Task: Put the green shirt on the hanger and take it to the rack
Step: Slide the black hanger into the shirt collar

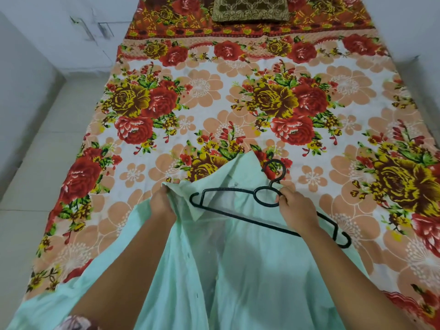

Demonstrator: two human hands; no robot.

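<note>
A pale mint-green shirt lies spread over the near part of the bed, collar end away from me. My left hand is closed on the shirt's left shoulder near the collar, lifting the fabric. A black plastic hanger lies tilted across the top of the shirt, hook pointing away from me and its right arm sticking out past the cloth. My right hand grips the hanger at the loop below the hook.
The bed is covered by a flowered sheet in red, yellow and peach. A brown patterned pillow lies at the far end. Light floor tiles and a white wall run along the left side. No rack is in view.
</note>
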